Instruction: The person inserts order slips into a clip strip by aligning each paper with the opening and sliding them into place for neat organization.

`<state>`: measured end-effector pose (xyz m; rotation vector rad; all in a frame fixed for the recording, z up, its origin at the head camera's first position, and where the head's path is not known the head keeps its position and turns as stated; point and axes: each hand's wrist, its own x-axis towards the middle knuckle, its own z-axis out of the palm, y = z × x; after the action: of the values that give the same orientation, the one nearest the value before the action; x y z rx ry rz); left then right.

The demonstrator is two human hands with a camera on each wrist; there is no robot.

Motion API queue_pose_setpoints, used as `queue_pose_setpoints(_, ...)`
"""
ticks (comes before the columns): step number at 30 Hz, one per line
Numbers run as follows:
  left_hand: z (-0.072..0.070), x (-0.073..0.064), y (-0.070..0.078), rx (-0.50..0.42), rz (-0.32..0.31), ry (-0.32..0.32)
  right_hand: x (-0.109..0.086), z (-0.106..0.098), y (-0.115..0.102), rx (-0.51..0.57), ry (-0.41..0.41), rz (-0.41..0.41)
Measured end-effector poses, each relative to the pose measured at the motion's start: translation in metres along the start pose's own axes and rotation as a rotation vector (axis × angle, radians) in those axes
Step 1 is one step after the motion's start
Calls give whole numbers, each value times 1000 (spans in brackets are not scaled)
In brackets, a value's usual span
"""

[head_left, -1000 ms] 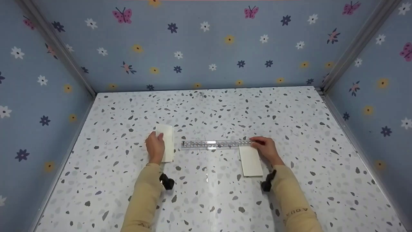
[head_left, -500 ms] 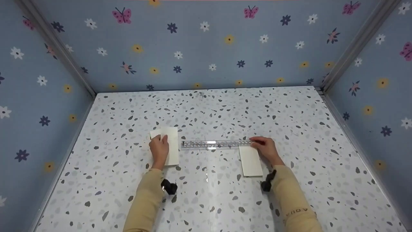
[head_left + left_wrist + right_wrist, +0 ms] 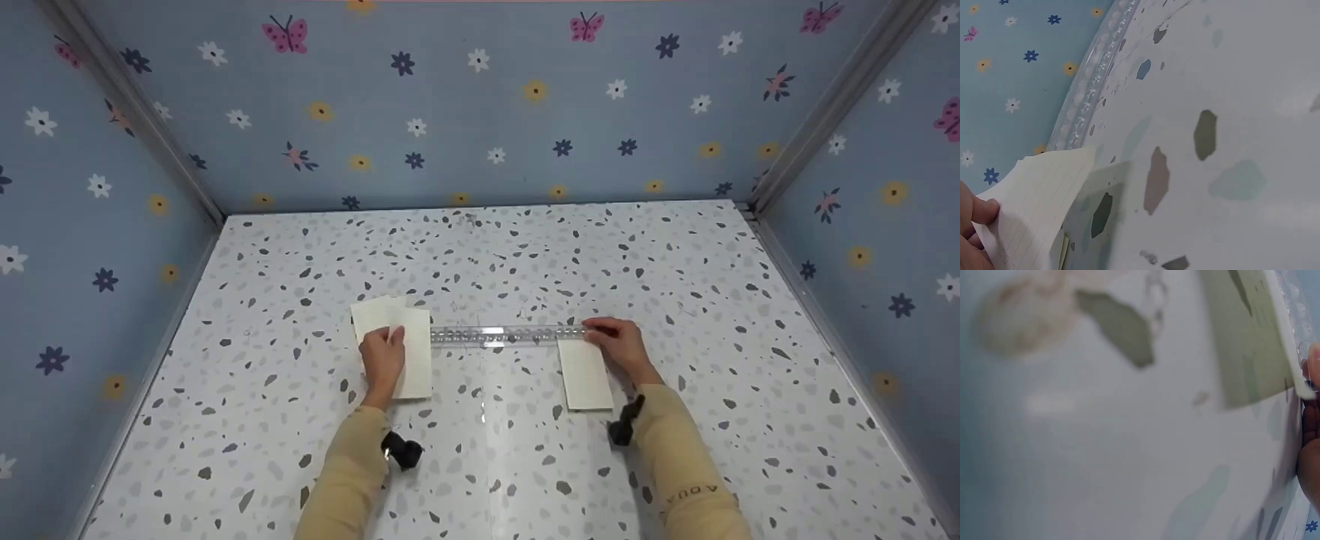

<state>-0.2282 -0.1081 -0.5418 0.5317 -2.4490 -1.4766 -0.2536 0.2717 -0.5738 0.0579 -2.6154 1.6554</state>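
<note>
My left hand (image 3: 384,358) is shifting rightward since half a second ago, pinching a sheet (image 3: 418,354) whose long axis is running crosswise at the ruler's (image 3: 495,336) left end, my right hand (image 3: 624,348) pinching its right end.

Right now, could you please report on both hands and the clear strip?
Left hand pinching paper sheet. Right hand gripping clear strip. Sheet hides strip's left end.
</note>
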Motion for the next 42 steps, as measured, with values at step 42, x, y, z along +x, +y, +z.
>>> queue_pose_setpoints(42,22,-43,-12,-31,-232,-180,2,-1,-2,-31,-19,109)
